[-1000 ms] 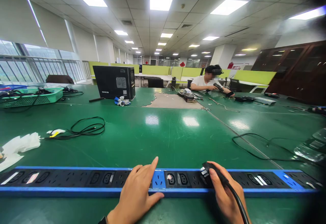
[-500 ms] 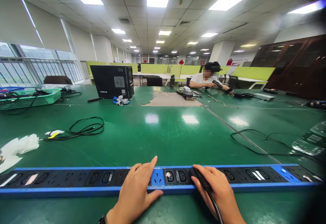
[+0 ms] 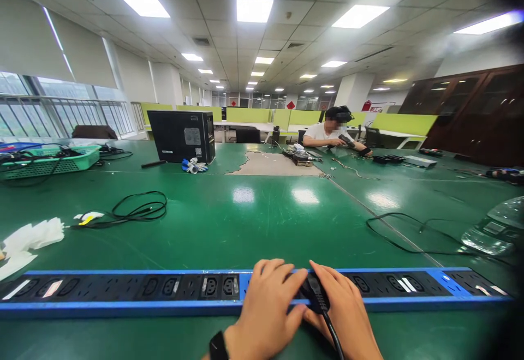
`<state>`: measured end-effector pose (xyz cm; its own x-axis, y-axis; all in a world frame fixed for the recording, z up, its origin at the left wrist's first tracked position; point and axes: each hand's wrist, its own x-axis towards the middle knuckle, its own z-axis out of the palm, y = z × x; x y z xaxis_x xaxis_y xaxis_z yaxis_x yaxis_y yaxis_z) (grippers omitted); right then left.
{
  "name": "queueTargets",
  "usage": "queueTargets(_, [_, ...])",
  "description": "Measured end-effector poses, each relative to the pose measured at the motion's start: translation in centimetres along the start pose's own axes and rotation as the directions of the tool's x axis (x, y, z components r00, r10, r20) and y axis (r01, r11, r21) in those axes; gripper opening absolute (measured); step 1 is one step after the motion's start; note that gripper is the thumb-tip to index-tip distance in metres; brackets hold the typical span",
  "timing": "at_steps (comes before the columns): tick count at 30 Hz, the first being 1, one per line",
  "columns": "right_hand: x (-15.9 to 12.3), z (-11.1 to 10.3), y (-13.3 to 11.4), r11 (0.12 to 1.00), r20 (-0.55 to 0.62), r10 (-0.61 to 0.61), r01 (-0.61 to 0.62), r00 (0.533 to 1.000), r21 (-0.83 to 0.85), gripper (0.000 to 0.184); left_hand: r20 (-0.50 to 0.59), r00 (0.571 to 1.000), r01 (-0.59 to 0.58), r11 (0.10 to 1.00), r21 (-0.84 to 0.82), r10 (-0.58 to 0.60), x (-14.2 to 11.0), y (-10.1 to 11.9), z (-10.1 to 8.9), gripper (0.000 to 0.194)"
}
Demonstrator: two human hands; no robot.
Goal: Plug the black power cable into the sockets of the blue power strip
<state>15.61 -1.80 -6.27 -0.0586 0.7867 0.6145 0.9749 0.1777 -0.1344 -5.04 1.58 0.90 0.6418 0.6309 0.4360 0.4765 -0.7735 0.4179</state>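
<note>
A long blue power strip (image 3: 123, 309) with black socket panels lies across the near side of the green table. My right hand (image 3: 347, 311) is closed around a black plug (image 3: 317, 297), which sits over a socket of the strip. Its black cord runs down from it toward me. My left hand (image 3: 272, 305) is beside the plug, its fingers bent over the strip's far edge and its thumb at the near edge, gripping the strip. The left fingertips come close to the plug; whether they touch it cannot be made out. The plug's pins are hidden.
A coiled black cable (image 3: 141, 207) and white paper (image 3: 35, 237) lie left. Farther back are a green basket (image 3: 77, 161), a black computer case (image 3: 180, 136) and gloves (image 3: 194, 166). A clear bottle (image 3: 493, 229) stands right. A co-worker (image 3: 327, 133) sits across the table.
My left hand has moved right along the strip, up to the plug, uncovering sockets it had hidden. My right hand still holds the plug, now turned more upright. The view has tilted slightly.
</note>
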Motion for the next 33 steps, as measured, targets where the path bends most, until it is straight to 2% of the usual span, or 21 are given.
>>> queueTargets(5, [-0.3, 0.0, 0.1, 0.999, -0.030, -0.014, 0.015, 0.999, 0.030, 0.071, 0.113, 0.994, -0.014, 0.997, 0.080, 0.005, 3.0, 1.4, 2.7, 0.031])
queueTargets(8, [-0.1, -0.1, 0.0, 0.999, -0.052, -0.008, 0.010, 0.999, 0.050, 0.070, 0.082, 0.996, -0.042, 0.996, 0.080, 0.036, 3.4, 1.7, 2.8, 0.032])
queueTargets(11, [0.0, -0.2, -0.2, 0.998, -0.058, -0.006, 0.010, 0.998, 0.069, 0.069, -0.080, 0.994, -0.069, 0.997, 0.028, 0.071, 3.0, 2.0, 1.2, 0.041])
queueTargets(14, [0.0, -0.5, -0.3, 0.998, -0.049, -0.001, 0.004, 0.999, 0.058, 0.075, -0.236, 0.968, -0.092, 0.996, -0.010, 0.087, 1.6, 0.5, -1.2, 0.041])
queueTargets(16, [0.0, -0.7, -0.4, 0.999, -0.034, 0.002, -0.001, 0.999, 0.035, 0.080, -0.296, 0.955, -0.032, 0.999, -0.023, 0.023, 0.0, -1.8, -2.7, 0.039])
queueTargets(18, [-0.1, -0.8, -0.5, 1.000, -0.029, -0.004, 0.005, 1.000, 0.019, 0.081, -0.338, 0.934, 0.102, 0.993, -0.051, -0.114, -1.9, -4.4, -3.8, 0.034])
queueTargets(21, [0.0, -0.8, -0.6, 1.000, -0.026, -0.015, 0.015, 1.000, 0.009, 0.079, -0.287, 0.926, 0.219, 0.968, -0.122, -0.245, -4.2, -6.8, -4.5, 0.033])
queueTargets(25, [0.0, -0.8, -0.5, 1.000, -0.027, -0.014, 0.014, 1.000, 0.000, 0.075, -0.146, 0.931, 0.314, 0.938, -0.146, -0.335, -4.9, -6.4, -4.6, 0.034])
queueTargets(28, [0.0, -0.7, -0.4, 1.000, -0.018, -0.016, 0.016, 1.000, -0.007, 0.074, -0.073, 0.941, 0.321, 0.941, -0.110, -0.330, -4.4, -5.6, -4.5, 0.026])
queueTargets(33, [0.7, -0.9, -1.8, 0.995, -0.030, -0.102, 0.102, 0.994, 0.014, 0.080, -0.018, 0.975, 0.219, 0.973, -0.070, -0.221, -4.2, -5.5, -4.1, 0.036])
